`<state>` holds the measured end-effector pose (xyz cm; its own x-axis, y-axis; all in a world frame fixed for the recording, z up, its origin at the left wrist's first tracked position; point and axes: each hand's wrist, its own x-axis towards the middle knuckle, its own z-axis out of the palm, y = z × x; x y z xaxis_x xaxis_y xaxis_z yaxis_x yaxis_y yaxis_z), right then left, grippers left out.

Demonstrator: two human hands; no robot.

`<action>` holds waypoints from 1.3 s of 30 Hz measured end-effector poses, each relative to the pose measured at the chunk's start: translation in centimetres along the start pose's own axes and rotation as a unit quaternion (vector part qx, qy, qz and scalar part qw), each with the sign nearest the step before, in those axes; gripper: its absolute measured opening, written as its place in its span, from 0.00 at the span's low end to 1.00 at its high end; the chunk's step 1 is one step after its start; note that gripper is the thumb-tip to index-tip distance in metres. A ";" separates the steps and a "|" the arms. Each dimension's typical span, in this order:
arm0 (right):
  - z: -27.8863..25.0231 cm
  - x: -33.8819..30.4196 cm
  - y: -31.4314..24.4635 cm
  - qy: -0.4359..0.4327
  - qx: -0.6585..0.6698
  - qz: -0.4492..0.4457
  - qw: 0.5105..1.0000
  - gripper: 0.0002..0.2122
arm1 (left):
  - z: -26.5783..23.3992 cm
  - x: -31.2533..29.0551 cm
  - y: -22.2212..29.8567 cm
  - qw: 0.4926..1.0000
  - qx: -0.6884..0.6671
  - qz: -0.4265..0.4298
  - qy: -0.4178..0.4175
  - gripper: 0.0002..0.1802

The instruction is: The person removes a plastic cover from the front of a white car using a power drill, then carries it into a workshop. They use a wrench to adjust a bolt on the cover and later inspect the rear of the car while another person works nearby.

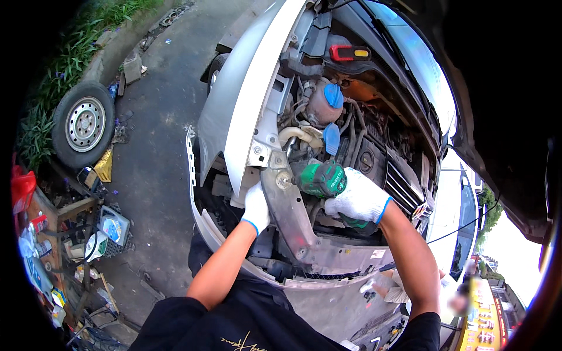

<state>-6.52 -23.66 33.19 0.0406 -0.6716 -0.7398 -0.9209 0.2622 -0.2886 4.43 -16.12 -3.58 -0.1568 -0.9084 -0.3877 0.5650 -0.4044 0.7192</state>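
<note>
My right hand (358,196), in a white knit glove with blue cuff trim, grips a green and black cordless impact driver (321,178). The driver's nose points left at a round bolt (284,179) on the grey front panel (293,225) of a silver car. Whether its tip touches that bolt I cannot make out. In a matching glove, my left hand (256,209) is at the panel's left edge, beside the headlight opening; its fingertips are hidden there. Behind the driver are a coolant tank with a blue cap (333,95) and a blue filler cap (331,139).
A red and black device (350,53) lies at the back of the engine bay. The raised hood (497,111) hangs at right. On the ground at left are a spare wheel (85,124), a yellow wedge (104,165) and bottles. Another person (389,286) crouches beyond the bumper.
</note>
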 end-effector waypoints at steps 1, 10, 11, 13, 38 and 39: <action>0.0 -0.3 1.1 0.009 0.015 0.005 1.000 0.15 | 0.7 -2.4 3.4 0.985 0.158 0.021 0.071 0.20; 0.7 -0.8 3.2 0.011 0.116 0.008 0.993 0.12 | 6.0 -6.0 16.7 0.769 0.617 0.170 -0.004 0.19; 0.9 -1.1 3.2 0.028 0.124 -0.002 0.992 0.11 | 6.3 -5.5 17.1 0.754 0.633 0.173 -0.026 0.17; 0.9 -1.2 3.3 0.029 0.110 -0.004 0.994 0.11 | 6.8 -4.8 17.3 0.728 0.658 0.184 -0.056 0.13; 12.9 -16.2 21.0 0.278 0.233 -0.072 0.929 0.24 | 6.3 -3.0 19.3 0.657 0.690 0.237 -0.190 0.17; 13.9 -16.9 21.1 0.307 0.236 -0.038 0.921 0.25 | 6.5 -3.3 19.8 0.698 0.655 0.232 -0.170 0.17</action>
<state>-21.19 2.84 31.15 -0.2619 -0.9279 -0.2652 -0.6470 0.3727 -0.6652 10.90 -21.81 15.69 -0.5124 -0.8565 0.0622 -0.5727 0.3948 0.7184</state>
